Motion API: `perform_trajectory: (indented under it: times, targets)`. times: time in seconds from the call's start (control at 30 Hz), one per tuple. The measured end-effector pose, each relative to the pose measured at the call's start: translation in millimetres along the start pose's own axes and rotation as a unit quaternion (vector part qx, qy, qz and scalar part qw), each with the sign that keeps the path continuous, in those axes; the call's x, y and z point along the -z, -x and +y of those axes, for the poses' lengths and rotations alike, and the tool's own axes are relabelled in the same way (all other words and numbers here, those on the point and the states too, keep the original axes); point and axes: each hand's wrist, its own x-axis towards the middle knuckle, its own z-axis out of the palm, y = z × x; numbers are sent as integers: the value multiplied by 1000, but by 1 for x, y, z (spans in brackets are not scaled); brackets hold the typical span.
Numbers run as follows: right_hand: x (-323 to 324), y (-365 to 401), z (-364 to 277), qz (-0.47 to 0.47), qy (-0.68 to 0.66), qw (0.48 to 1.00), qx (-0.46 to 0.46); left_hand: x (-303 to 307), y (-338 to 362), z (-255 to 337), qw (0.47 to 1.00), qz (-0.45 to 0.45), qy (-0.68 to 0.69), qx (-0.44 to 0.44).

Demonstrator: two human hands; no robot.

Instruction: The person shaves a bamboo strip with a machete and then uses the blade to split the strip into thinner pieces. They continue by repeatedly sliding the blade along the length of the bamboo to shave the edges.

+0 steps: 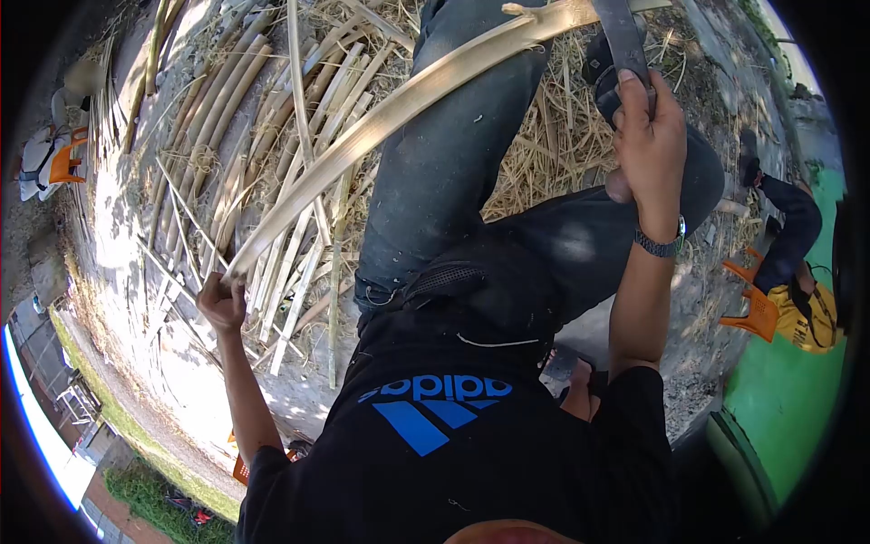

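Observation:
My left hand (224, 301) is closed around the near end of a long, split bamboo strip (399, 109). The strip slants up across my left thigh to the top right, its pale inner face showing. In my right hand (651, 136) is a machete (622, 36), the fingers wrapped round its handle and the thumb towards the blade. The rounded butt of the handle sticks out below the fist. At the top of the view the blade crosses the far part of the strip, close to a raised sliver of bamboo (526, 11).
Split bamboo strips (304, 263) and bamboo poles (213, 118) cover the ground at left. Shavings (571, 136) lie between my legs. At right, a person in a yellow shirt (805, 317) sits by an orange chair (752, 313); another person (41, 163) sits far left.

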Motion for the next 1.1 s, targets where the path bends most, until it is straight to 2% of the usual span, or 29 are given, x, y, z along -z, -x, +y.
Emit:
perform_trajectory:
  times: [0.03,0.1,0.13,0.17,0.23,0.3,0.33,0.4,0.43,0.5,0.57,0.63,0.67,0.7,0.77,0.83,0.9,0.93,0.97,1.0,1.07,1.1]
  targets:
    - [1,-6,2,-4,4,1000,4,7,-13,12,997,35,-48,-48]
    - [1,-15,7,29,-118,990,-73,8,-31,19,995,55,-59,-58]
    - [1,-20,7,33,-160,983,-83,5,-45,35,993,63,-76,-69]
    - [-1,-20,5,29,-155,984,-80,-2,-58,50,993,75,-47,-78]
    - [-15,-14,-2,55,-276,949,-143,-18,-77,58,992,85,-32,-90]
    - [-40,26,-22,-62,-300,939,-155,-27,-101,109,987,63,-64,-133]
    - [-57,48,-26,-68,-174,980,-65,-29,-105,111,986,65,-66,-140]
    - [-61,72,-39,-137,-144,980,-10,-32,-103,125,988,54,-53,-137]
    - [-58,68,-38,-128,-142,981,-14,-33,-102,130,990,45,-44,-129]
    - [-46,55,-25,-110,-62,991,36,-34,-96,129,993,33,-43,-107]
    - [-25,13,0,11,-51,997,51,-32,-93,120,986,44,-71,-141]
    - [7,-33,24,60,-109,991,-49,-32,-96,123,987,70,-57,-134]
    - [18,-54,33,100,-110,987,-57,-29,-96,122,985,70,-72,-138]
    - [22,-58,31,100,-111,987,-52,-27,-96,125,984,70,-86,-142]
    - [26,-64,29,88,-147,982,-83,-27,-101,137,986,73,-83,-128]
    - [-6,-30,13,3,-121,992,-47,-26,-105,149,985,73,-99,-121]
    - [-56,22,-13,30,-56,986,157,-18,-113,162,984,67,-111,-122]
    - [-65,45,-24,-27,-78,987,136,-12,-111,162,991,49,-100,-77]
    - [-69,59,-30,-81,-102,985,112,-14,-110,168,990,55,-77,-109]
    - [-69,65,-31,-67,-108,987,99,-15,-108,168,992,28,-79,-93]
    - [-66,67,-38,-170,-38,976,128,-22,-109,175,993,6,-80,-92]
    - [-64,63,-37,-159,-44,978,127,-30,-109,163,996,-20,-70,-48]
